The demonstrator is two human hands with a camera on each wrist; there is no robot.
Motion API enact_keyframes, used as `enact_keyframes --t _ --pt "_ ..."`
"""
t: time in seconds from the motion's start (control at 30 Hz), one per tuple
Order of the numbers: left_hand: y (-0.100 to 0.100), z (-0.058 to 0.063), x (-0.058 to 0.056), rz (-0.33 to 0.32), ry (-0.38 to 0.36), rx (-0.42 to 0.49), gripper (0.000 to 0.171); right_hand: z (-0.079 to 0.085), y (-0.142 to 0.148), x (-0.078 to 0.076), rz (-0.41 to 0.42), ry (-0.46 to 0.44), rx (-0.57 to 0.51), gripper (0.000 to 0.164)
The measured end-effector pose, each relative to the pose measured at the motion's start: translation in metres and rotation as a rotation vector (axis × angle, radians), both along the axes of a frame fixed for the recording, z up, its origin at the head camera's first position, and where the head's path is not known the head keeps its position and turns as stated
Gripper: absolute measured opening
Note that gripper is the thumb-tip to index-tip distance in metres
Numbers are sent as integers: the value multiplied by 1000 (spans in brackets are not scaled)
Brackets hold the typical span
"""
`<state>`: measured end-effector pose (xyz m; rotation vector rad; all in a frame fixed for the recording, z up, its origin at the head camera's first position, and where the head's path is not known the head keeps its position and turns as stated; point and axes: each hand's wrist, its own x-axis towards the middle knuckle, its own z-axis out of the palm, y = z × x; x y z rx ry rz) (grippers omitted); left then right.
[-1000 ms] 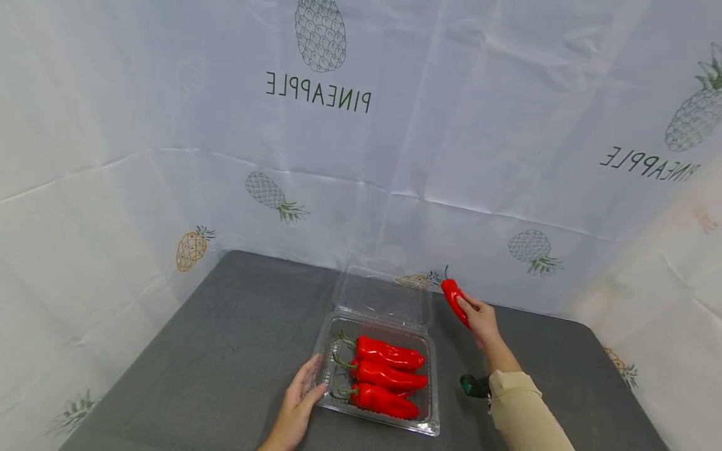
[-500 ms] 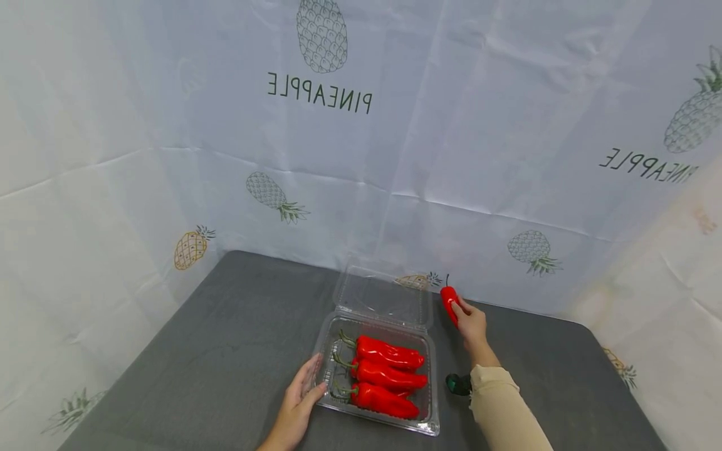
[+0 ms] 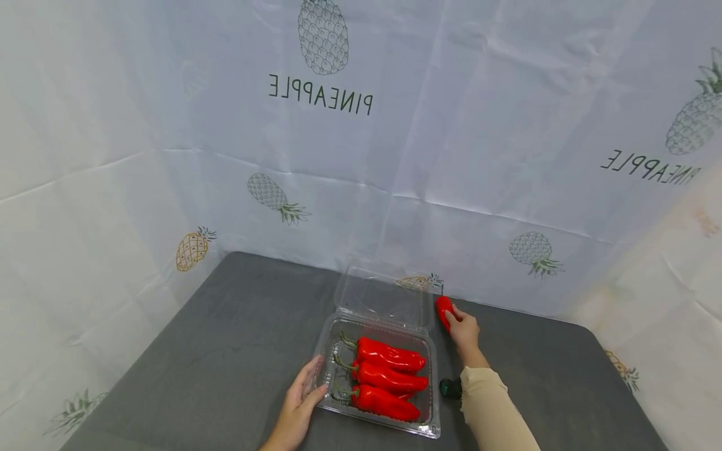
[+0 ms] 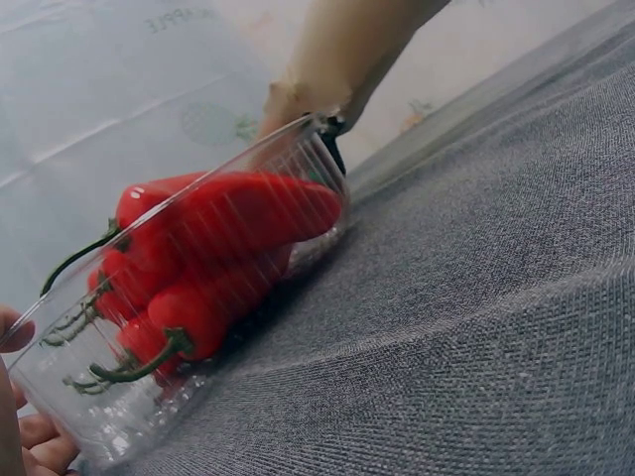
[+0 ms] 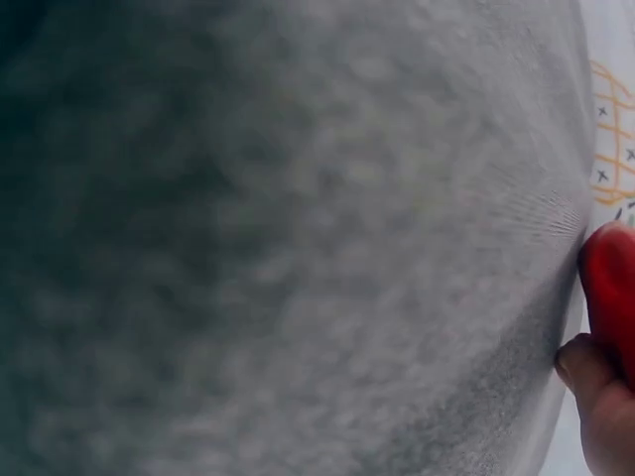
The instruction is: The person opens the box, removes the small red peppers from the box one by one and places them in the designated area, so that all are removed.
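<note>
In the head view my right hand point(image 3: 465, 331) holds a red pepper point(image 3: 444, 309), its dark stem pointing away, just right of a clear plastic clamshell box's open lid point(image 3: 383, 297). The thumb point(image 5: 587, 372) lies along this pepper point(image 5: 609, 288) in the right wrist view. My left hand point(image 3: 297, 404) grips the left side of the clamshell box point(image 3: 395, 427), thumb at the rim and fingers against the outer wall. Several red peppers point(image 3: 389, 377) with green stems lie stacked in the box, stems toward my left hand. Through the clear wall, the left wrist view shows these peppers point(image 4: 228, 218) in layers.
The box stands on a dark grey cloth-covered table point(image 3: 225, 351). A pale curtain point(image 3: 451, 156) printed with pineapples rises behind the table and at both sides. At my right wrist sits a small dark green object point(image 3: 450, 389), beside the box's right wall.
My right hand has moved left and a little toward me with the pepper, coming close to the lid. The left hand and the box have stayed in place.
</note>
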<state>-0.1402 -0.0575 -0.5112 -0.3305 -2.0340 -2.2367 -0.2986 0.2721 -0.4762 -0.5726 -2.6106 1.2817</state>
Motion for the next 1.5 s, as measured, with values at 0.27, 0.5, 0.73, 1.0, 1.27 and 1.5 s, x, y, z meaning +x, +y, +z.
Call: enact_keyframes --t 0.27,0.5,0.73,1.0,1.27,1.5 --pt "-1 -1 1 10 -1 -8 52 -3 -6 5 7 31 63 42" --pt "-2 0 1 18 20 -13 51 -3 -7 7 23 27 68 38" --pt "-3 3 1 13 10 -1 52 -2 -8 6 24 12 52 38" --pt "-1 2 0 12 6 1 52 -3 -5 7 26 16 30 40" --pt "2 0 0 6 17 0 51 5 5 10 22 -18 -52 47" --pt "1 1 0 -10 -14 0 52 22 12 15 106 -52 -62 50"
